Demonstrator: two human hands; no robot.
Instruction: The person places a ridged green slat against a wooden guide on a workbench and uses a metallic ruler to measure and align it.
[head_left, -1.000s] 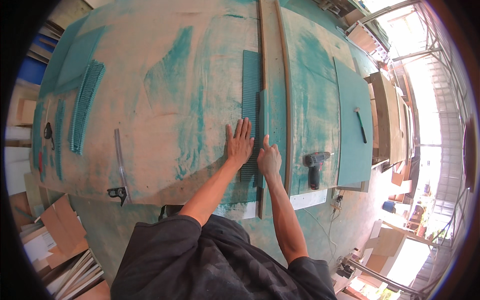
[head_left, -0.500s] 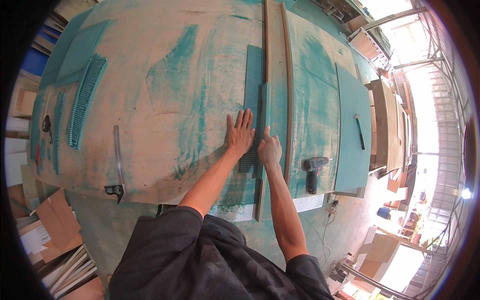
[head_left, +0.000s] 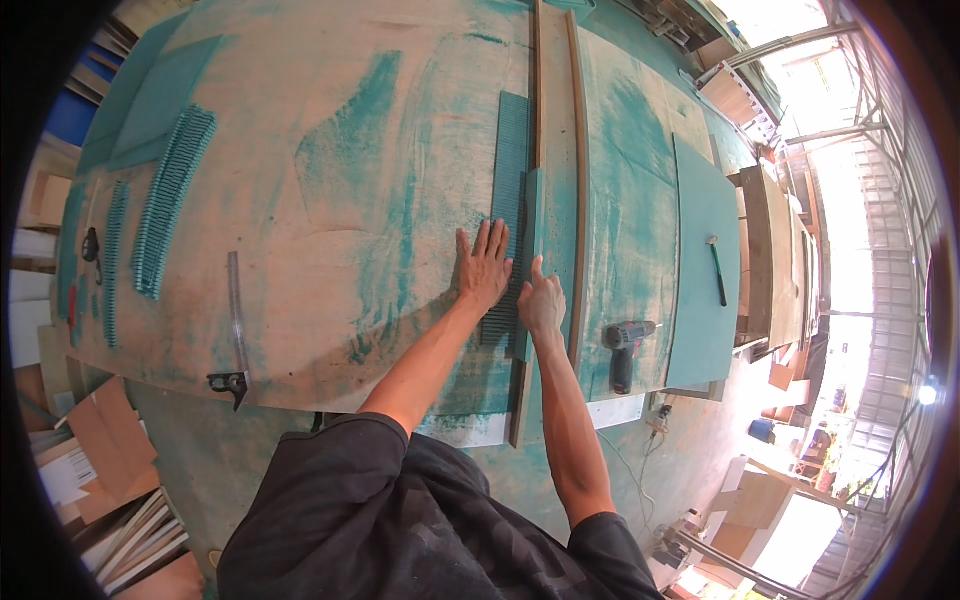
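Long teal ribbed strips (head_left: pixel 511 150) lie side by side on the workbench, along a wooden rail (head_left: pixel 540 90). My left hand (head_left: pixel 485 268) rests flat on their left edge, fingers spread and holding nothing. A narrow, smooth teal strip (head_left: pixel 535 215) runs between the ribbed pieces and the rail. Over this smooth strip is my right hand (head_left: pixel 543 303), its index finger stretched forward along the top and its thumb on the left side. The other right fingers are curled and partly hidden.
A second rail (head_left: pixel 577 150) runs parallel on the right. Beyond it lie a cordless drill (head_left: pixel 625 352) and a hammer (head_left: pixel 718 270) on a teal panel (head_left: pixel 700 335). Leftward are a combination square (head_left: pixel 236 310), more ribbed strips (head_left: pixel 172 205) and a tape-like black tool (head_left: pixel 92 247).
The view has shifted very slightly. Both hands keep nearly the same place and pose on the strips.
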